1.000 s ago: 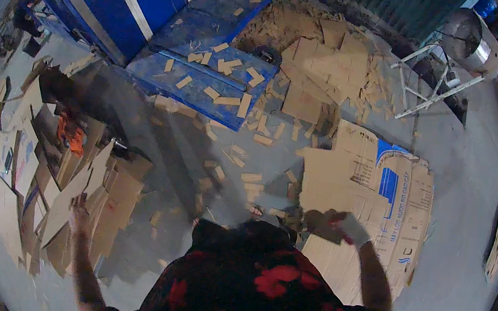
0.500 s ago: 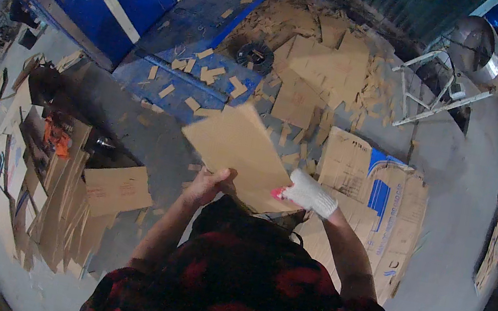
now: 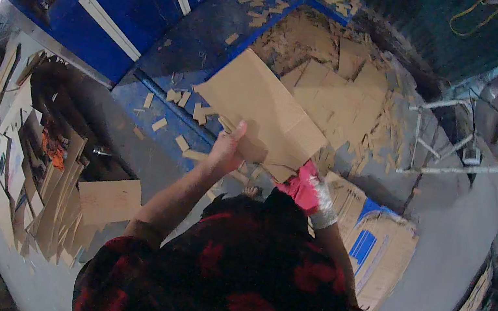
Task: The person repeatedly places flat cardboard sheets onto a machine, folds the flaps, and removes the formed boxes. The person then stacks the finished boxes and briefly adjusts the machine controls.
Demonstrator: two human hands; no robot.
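Note:
A brown cardboard sheet is held out in front of my body, its far corner pointing away over the blue machine base. My left hand, bare, grips its near left edge with the thumb on top. At the near right corner, my right hand, in a red and white work glove, is closed on the same sheet. Part of the sheet's near edge looks folded or doubled, and the fingers beneath it are hidden.
Flat cardboard pieces and small scraps lie beyond the sheet. A printed carton lies on the floor at right, below a metal-framed machine. Stacked cardboard leans at left, near a blue panel.
The cardboard sheet has moved forward and slightly right, with both hands on it. My right hand has turned so that the glove's red side shows. The whole view has shifted a little.

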